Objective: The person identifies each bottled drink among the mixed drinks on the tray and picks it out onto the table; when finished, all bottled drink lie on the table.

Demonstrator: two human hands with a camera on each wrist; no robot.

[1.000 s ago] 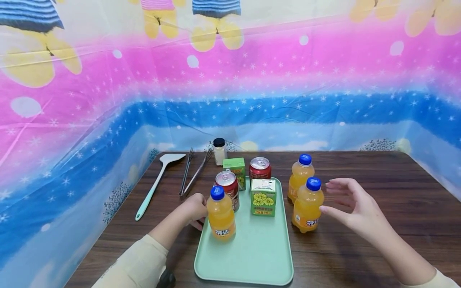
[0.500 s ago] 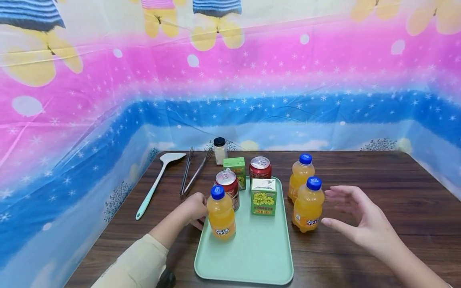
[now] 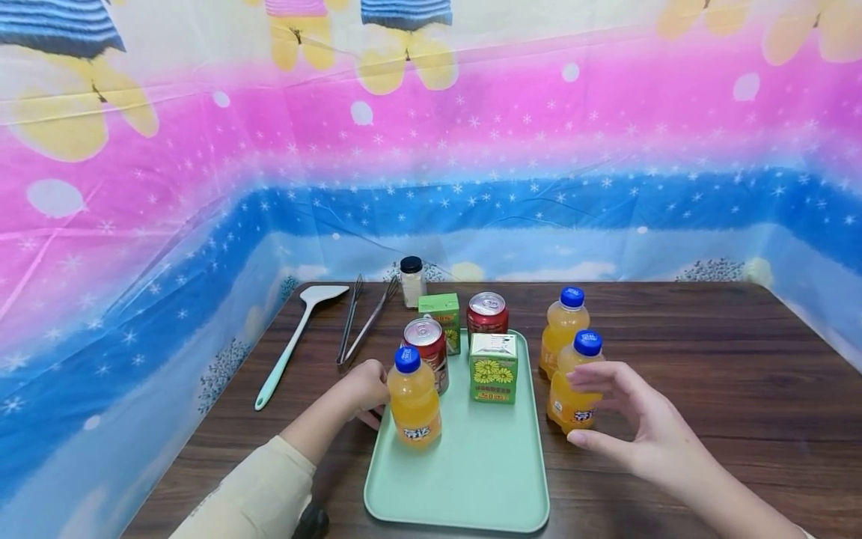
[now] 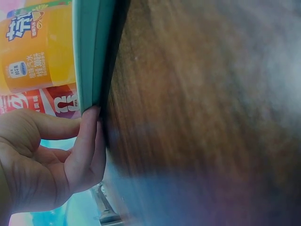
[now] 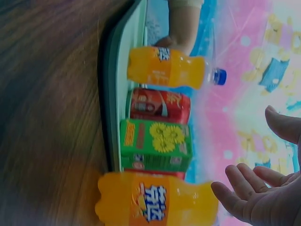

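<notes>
My left hand (image 3: pixel 364 387) pinches the left rim of the pale green tray (image 3: pixel 465 486); in the left wrist view its thumb (image 4: pixel 61 127) lies inside the rim and its fingers outside. Beside that hand, an orange soda bottle (image 3: pixel 413 400) with a blue cap stands on the tray. Behind it are a red soda can (image 3: pixel 426 340) and a green drink carton (image 3: pixel 494 374). Off the tray's right side stands another orange soda bottle (image 3: pixel 564 397). My right hand (image 3: pixel 643 427) is beside this bottle, fingers spread and loosely bent, partly covering it in the head view; the right wrist view shows its palm holding nothing.
One more orange bottle (image 3: pixel 564 326) stands behind the right one. A second carton (image 3: pixel 441 307) and can (image 3: pixel 488 314) are at the tray's far end. Beyond are a black-lidded jar (image 3: pixel 413 284), metal tongs (image 3: pixel 364 329) and a spatula (image 3: pixel 296 344). A printed cloth (image 3: pixel 431 202) surrounds the table.
My right hand drew back slightly from the front right bottle, then came left and lower, its fingers now overlapping the bottle. The left hand and tray stayed put.
</notes>
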